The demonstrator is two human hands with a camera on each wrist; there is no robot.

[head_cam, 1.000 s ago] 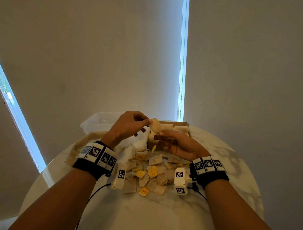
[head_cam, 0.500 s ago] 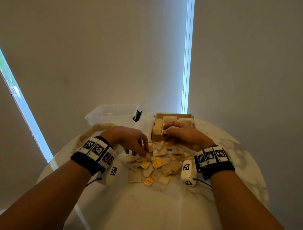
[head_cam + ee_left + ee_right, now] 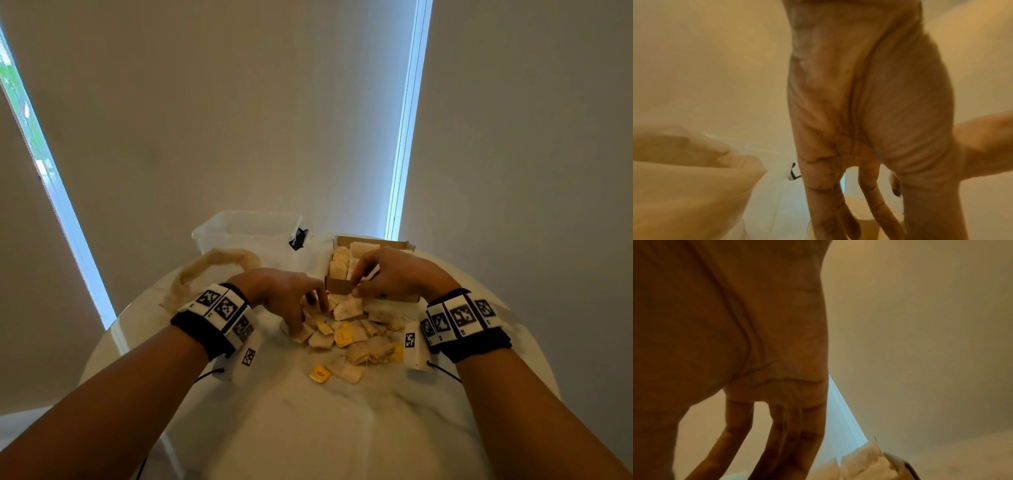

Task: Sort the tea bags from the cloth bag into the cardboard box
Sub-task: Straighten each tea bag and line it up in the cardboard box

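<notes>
On the round marble bench (image 3: 308,428), a loose heap of tea bags (image 3: 346,337) lay between my wrists, paper sachets mixed with yellow tags, tipped out so that each could be picked singly. My left hand (image 3: 284,291) reached down into the heap's near-left edge, fingers (image 3: 298,325) curled toward a bag; whether they already pinched one I could not tell. My right hand (image 3: 394,277) rested at the front wall of the cardboard box (image 3: 337,286), fingertips bent against the upright row of bags inside, by my judgement bracing the row so that it stayed packed; whether it gripped anything I could not tell. Box: far side of the heap, touching it, partly filled, its right half hidden by that hand. Cloth bag (image 3: 212,263): slack, far left, beside a clear plastic tub (image 3: 246,226). Many bags were still unsorted.
</notes>
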